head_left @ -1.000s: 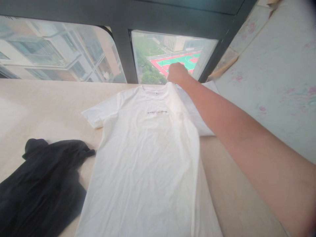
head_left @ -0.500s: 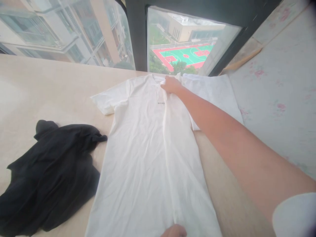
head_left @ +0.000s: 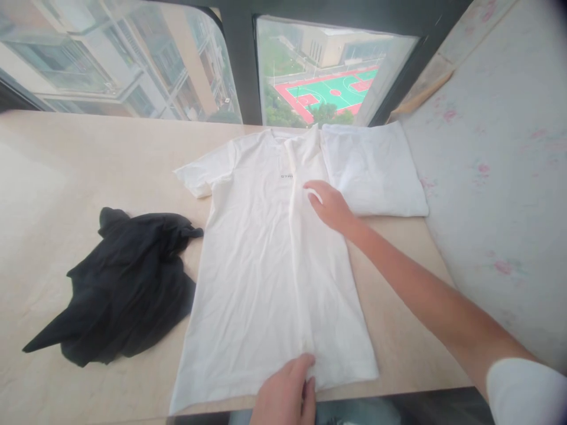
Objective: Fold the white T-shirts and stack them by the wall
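Observation:
A white short-sleeved T-shirt [head_left: 257, 248] lies spread on the pale surface, its collar toward the window. Its right side is folded inward along a long edge that partly covers the small dark lettering on the chest. My right hand [head_left: 331, 206] is over the upper part of this folded panel, thumb and fingers apart, with nothing between them. At the bottom hem, my left hand [head_left: 283, 389] rests on the cloth near the fold's lower end. A gap shows between its thumb and forefinger; the other fingers are mostly hidden.
A crumpled black garment [head_left: 133, 283] lies left of the T-shirt. Folded white cloth [head_left: 372, 171] sits at the back right, beside a floral wall [head_left: 482, 171]. Behind the pale surface [head_left: 66, 171] stands a dark window frame [head_left: 241, 65]. The surface's front edge runs just below the hem.
My right hand has let go of the shirt near the collar and come down toward me. The view has shifted, so the hem and more of my left hand now show.

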{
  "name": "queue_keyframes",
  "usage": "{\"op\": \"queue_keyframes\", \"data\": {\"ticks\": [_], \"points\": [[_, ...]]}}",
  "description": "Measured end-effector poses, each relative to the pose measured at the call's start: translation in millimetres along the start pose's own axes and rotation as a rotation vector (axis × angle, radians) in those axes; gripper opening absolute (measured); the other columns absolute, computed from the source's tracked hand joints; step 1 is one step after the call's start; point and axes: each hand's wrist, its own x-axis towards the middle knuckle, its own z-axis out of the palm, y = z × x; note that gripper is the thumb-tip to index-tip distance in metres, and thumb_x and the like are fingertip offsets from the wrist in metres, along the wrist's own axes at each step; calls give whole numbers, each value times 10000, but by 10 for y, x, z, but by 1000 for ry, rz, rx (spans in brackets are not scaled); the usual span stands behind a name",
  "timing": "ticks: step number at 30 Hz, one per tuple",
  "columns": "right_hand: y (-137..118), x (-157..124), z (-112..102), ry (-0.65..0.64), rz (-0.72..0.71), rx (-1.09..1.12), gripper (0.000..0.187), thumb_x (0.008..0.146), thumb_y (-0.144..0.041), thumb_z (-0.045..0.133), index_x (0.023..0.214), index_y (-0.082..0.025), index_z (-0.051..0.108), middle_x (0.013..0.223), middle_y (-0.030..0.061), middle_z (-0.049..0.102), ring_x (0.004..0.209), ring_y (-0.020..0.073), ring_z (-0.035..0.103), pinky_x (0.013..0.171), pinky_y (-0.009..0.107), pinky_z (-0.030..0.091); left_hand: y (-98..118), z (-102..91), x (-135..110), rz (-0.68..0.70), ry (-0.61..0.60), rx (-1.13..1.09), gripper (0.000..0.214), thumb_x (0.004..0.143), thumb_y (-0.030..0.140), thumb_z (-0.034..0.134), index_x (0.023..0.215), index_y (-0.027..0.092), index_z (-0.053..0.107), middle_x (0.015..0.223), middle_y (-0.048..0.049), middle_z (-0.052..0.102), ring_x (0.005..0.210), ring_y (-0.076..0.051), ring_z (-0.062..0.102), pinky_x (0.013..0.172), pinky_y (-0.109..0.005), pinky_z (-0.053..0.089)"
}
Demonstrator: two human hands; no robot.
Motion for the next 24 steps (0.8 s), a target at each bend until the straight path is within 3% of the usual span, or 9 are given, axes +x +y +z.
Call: {"op": "queue_keyframes", "data": {"ticks": [3,5,7,10,12,15,18,21,24], "points": [[-166,-825,41,35,7,5,425,955,-265,345,1301,-297,590,1365,56,583,1325,202,506,1151,455,402,-12,-136,-65,10,1,43,372,947,219,356,1196,251,631,1033,-47,731,894,-189,686,796,-274,496],[-262,-1298,108,-8,-29,-36,425,936,-272,425,1326,-336,581,1439,41,528,1396,230,439,1176,511,376,-90,-300,-120,-29,80,94,327,961,250,369,1126,258,652,946,-30,725,856,-179,679,769,-261,489],[-357,-1643,182,-80,-95,-51,446,907,-283,502,1339,-361,578,1478,32,491,1428,264,400,1170,564,375,-247,-529,-185,-118,287,228,309,977,296,367,1057,247,662,944,-39,708,884,-192,665,793,-279,485],[-513,-1909,282,-144,-153,-49,482,885,-265,532,1351,-381,574,1481,37,487,1416,295,416,1149,611,387,-574,-915,-293,-247,650,506,337,973,366,370,1086,197,639,1125,-107,659,1048,-261,608,934,-368,459],[-600,-1952,331,-140,-157,-59,483,881,-240,523,1341,-371,587,1465,53,505,1393,310,446,1140,625,392,-774,-1117,-362,-296,745,599,405,954,411,372,1171,153,597,1189,-154,613,1075,-298,578,980,-425,442],[-659,-1845,357,-121,-174,-38,465,876,-232,521,1312,-371,607,1427,51,543,1358,304,487,1120,603,428,-937,-1250,-438,-380,726,494,466,919,481,392,1200,143,549,1157,-150,601,1072,-300,578,941,-424,468],[-673,-1466,340,-107,-247,56,424,897,-235,498,1277,-381,615,1361,24,593,1318,255,523,1104,541,466,-930,-1211,-472,-515,630,265,388,900,504,424,1104,197,547,1033,-71,635,951,-237,623,786,-336,485],[-805,-745,408,-93,-308,74,357,931,-238,455,1226,-319,641,1255,50,644,1229,232,567,1080,480,478,-854,-1115,-489,-593,507,195,285,938,463,380,965,228,539,824,7,616,728,-170,603,631,-268,396],[-1159,217,713,-161,-306,-40,294,938,-292,491,1166,-226,664,1164,106,668,1136,260,587,982,447,509,-813,-1035,-505,-616,428,211,307,964,431,339,797,224,491,699,32,567,641,-144,557,600,-249,330]]}}
